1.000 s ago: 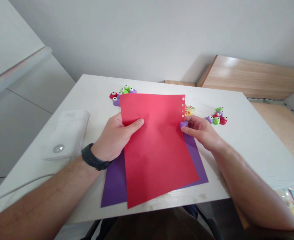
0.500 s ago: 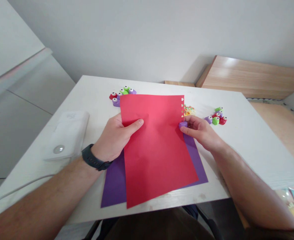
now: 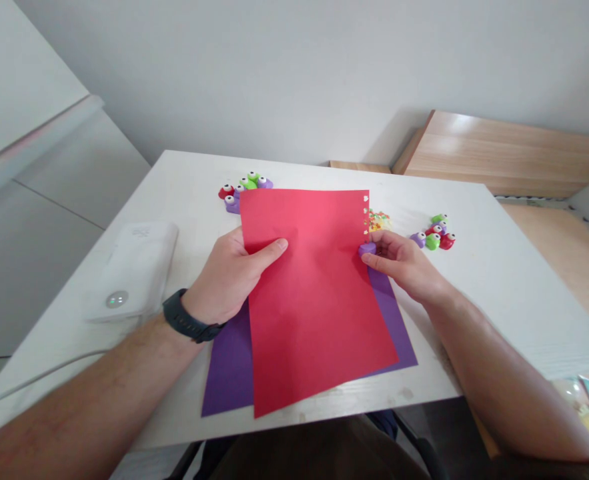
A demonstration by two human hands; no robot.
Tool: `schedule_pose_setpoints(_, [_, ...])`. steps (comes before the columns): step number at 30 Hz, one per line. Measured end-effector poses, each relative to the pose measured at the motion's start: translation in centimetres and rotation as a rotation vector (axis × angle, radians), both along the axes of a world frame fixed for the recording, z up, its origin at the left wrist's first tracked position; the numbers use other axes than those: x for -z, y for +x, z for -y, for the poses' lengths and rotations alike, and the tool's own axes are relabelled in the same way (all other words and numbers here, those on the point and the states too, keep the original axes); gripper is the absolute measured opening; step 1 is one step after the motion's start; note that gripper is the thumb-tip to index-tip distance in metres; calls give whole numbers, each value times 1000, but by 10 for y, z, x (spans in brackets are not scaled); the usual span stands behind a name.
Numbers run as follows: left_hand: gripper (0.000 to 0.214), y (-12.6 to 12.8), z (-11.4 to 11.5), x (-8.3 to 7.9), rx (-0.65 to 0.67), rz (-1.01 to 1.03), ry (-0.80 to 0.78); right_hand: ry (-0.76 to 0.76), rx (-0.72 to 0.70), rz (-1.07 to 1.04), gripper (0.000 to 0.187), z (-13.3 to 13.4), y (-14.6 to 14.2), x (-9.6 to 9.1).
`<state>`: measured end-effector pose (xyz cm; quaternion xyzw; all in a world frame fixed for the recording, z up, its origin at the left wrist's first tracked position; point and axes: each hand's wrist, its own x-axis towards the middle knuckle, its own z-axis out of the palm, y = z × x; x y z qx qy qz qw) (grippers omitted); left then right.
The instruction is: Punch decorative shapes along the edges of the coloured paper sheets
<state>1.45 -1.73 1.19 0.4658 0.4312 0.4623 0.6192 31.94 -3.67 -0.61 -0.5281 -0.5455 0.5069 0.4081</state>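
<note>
Overlapping a purple sheet (image 3: 229, 373) in the head view, a red sheet (image 3: 319, 307) is pinched at its left edge by the left hand (image 3: 227, 270), thumb on top. At the red sheet's right edge, just below small cut-outs (image 3: 365, 199), the right hand (image 3: 401, 262) pinches a purple punch (image 3: 367, 249). The red sheet should be light and easily creased, best held near its edges; the purple punch looks rigid.

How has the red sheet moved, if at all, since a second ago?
No: judged against the white table, the red sheet shows no clear shift.
</note>
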Motion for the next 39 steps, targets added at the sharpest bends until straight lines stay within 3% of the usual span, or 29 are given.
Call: schedule_pose_setpoints(39, [51,1,0,-1,-39,-5,-22,10,23,52,36,0,0,-2])
